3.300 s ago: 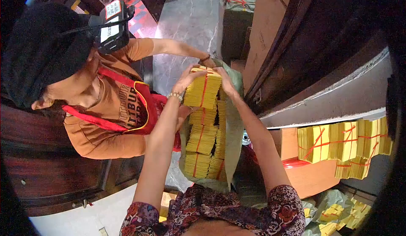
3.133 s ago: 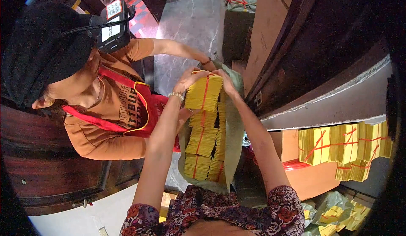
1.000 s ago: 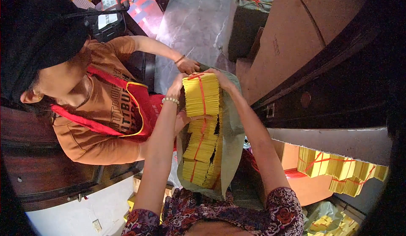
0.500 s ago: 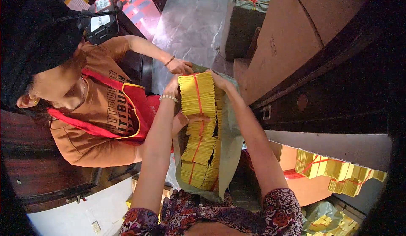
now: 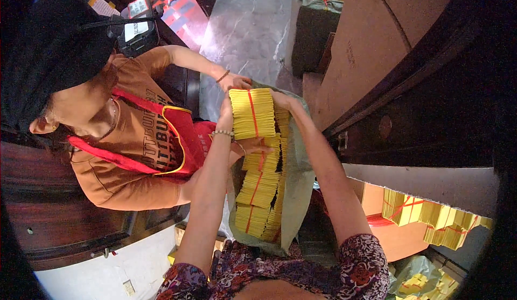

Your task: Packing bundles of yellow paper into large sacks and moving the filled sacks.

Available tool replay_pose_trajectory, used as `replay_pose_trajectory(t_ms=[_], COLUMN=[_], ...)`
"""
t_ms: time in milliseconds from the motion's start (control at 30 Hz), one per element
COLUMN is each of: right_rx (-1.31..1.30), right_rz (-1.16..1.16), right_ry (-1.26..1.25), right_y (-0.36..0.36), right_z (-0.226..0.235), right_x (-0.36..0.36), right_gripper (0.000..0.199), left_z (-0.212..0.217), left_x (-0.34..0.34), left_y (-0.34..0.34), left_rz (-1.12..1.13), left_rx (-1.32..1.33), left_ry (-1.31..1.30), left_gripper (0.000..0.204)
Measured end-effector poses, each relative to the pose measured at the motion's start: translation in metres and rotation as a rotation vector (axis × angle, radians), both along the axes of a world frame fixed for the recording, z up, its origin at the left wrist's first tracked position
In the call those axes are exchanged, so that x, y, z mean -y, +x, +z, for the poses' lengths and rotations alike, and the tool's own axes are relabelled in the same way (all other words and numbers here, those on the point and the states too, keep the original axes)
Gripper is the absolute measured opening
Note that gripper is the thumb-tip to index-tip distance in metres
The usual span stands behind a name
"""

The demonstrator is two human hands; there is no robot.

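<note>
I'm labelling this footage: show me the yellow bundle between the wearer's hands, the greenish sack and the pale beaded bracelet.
Yellow bundle (image 5: pixel 243 114): head view, middle of its ridged face.
Greenish sack (image 5: pixel 299 172): head view, its right wall.
Pale beaded bracelet (image 5: pixel 223 133): head view, middle of its beads.

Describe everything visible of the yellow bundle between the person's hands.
The yellow bundle is a blocky stack of many thin, paper-like layers, their edges showing as fine ridges. A red tie runs across its middle, from far end to near end. It is at the far end of the open, dull green sack, beyond other yellow bundles. The left hand lies along its left side; the right hand is at its far right corner. Its underside is hidden.
</note>
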State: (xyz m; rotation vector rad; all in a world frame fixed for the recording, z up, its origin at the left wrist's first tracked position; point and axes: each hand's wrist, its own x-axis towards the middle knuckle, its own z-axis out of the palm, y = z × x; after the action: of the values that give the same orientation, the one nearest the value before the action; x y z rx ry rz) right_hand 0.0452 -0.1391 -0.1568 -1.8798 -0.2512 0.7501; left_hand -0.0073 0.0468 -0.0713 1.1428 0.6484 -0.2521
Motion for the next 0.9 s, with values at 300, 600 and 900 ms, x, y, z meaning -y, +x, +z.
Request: replay_pose_trajectory(t_ms=[300,600,900], right_rx=[-0.308,0.175,0.240], right_rz=[-0.050,-0.225,-0.403], right_ry=[0.407,-0.497,-0.139], right_y=[-0.001,0.008,-0.012], right_z=[0.019,-0.019,0.002], right_x=[0.019,0.040,-0.002], right_gripper=[0.048,0.055,0.061], left_z=[0.021,-0.027,-0.034], left_x=[0.026,0.054,0.033], left_y=[-0.003,0.011,0.019], left_rz=[-0.464,-0.382,-0.306], left_rx=[0.296,-0.004,0.127], left_ry=[0.515,0.852,0.996], left_gripper=[0.067,0.069,0.073])
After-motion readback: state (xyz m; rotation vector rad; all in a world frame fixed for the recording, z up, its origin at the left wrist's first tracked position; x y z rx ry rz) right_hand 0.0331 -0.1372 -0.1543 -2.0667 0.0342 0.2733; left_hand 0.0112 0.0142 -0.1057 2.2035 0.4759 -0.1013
